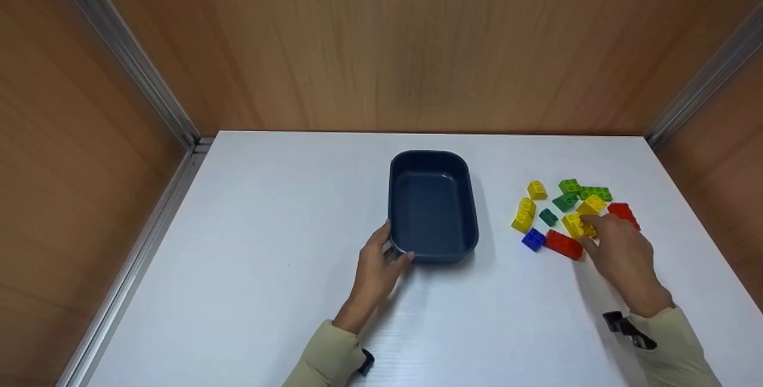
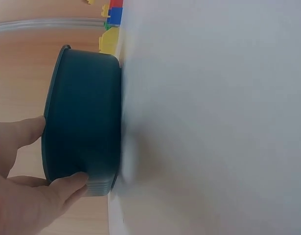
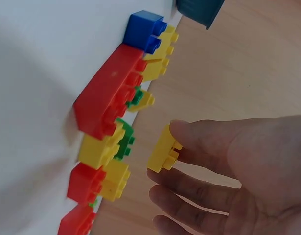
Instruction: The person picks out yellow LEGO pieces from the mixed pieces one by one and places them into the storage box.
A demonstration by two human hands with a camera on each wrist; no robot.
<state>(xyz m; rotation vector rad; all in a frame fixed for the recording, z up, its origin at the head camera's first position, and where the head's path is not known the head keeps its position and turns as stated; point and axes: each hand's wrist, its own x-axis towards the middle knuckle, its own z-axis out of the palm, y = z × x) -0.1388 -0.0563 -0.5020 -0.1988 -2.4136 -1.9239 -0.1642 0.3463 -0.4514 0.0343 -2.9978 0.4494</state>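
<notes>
A dark blue rectangular bin [image 1: 434, 208] stands on the white table, nothing inside it. My left hand [image 1: 375, 265] holds it at the near left corner, thumb at the near rim and fingers along the left side; the left wrist view shows the bin [image 2: 84, 117] from outside. My right hand [image 1: 623, 253] is over the pile of toy bricks at the right. In the right wrist view it pinches a yellow toy brick [image 3: 162, 149] between thumb and index finger, raised above the others. Below lie a long red brick [image 1: 563, 245] and a blue brick [image 1: 534, 240].
Several more bricks lie close together: yellow bricks [image 1: 524, 214], a dark green brick [image 1: 565, 201], light green bricks [image 1: 596, 193] and another red brick [image 1: 624, 214]. Wooden panels [image 1: 417, 47] enclose the table [image 1: 238, 256] at the back and sides.
</notes>
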